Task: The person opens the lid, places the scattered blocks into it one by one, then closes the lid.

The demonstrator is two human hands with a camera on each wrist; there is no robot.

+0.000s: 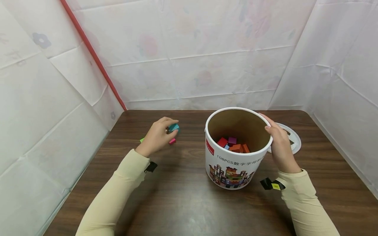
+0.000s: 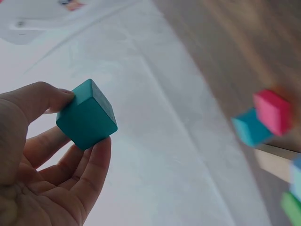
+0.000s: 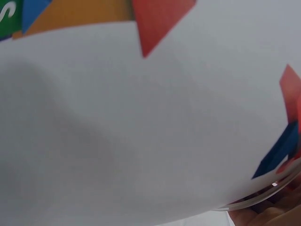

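Cream sleeves lead to the left hand [image 1: 157, 136] pinching a teal cube [image 2: 87, 114] between thumb and fingertips, while the right hand [image 1: 279, 146] grips the bucket [image 1: 236, 164] rim.

The white tub [image 1: 233, 164] carries the only print that can be read: "108PCS", followed by Chinese characters that seem to read 数字字母, running across its side in dark lettering above a picture of coloured buildings. A small red label near its rim bears white writing too small to make out.
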